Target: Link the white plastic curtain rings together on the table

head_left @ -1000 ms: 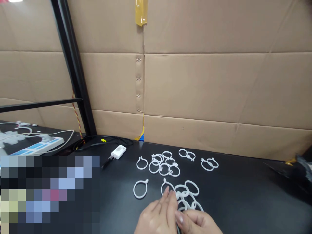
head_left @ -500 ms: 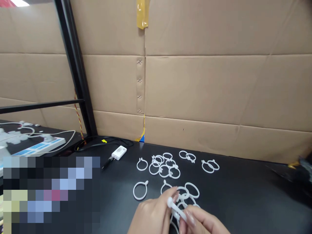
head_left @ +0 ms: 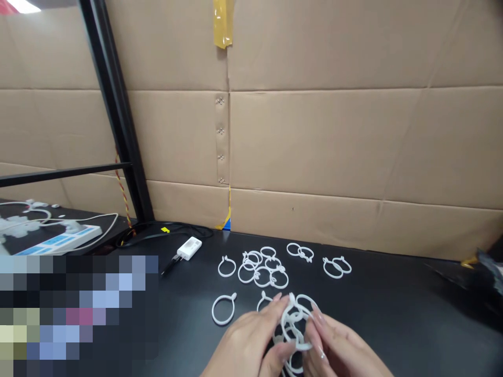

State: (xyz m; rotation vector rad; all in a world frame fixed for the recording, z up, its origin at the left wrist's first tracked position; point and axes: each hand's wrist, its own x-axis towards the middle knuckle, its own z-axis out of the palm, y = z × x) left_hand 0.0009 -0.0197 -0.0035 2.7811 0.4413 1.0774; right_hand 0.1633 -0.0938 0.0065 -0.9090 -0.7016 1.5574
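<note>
A white plastic ring [head_left: 283,323] with a small knob at its top is held up between my two hands, its open face turned toward me. My left hand [head_left: 243,337] grips its left side and lower edge, the thumb near the bottom. On the other side, my right hand [head_left: 341,343] pinches the ring's right rim. Behind and below the hands lie several more white rings [head_left: 304,297], partly covered by my fingers. One separate ring [head_left: 213,313] lies left of my left hand, and another ring [head_left: 260,301] shows just past its fingers.
Beyond the hands is a cluster of white rings [head_left: 254,281], with a pair of rings [head_left: 332,276] to its right. A white plug adapter [head_left: 189,248] lies farther left, near a power strip [head_left: 78,239]. Cardboard [head_left: 314,141] walls the table's back. A black bag-like object [head_left: 485,277] stands far right.
The held ring has turned from nearly edge-on to facing me and risen slightly. My right hand has moved up, and my left thumb now shows at the ring's lower edge.
</note>
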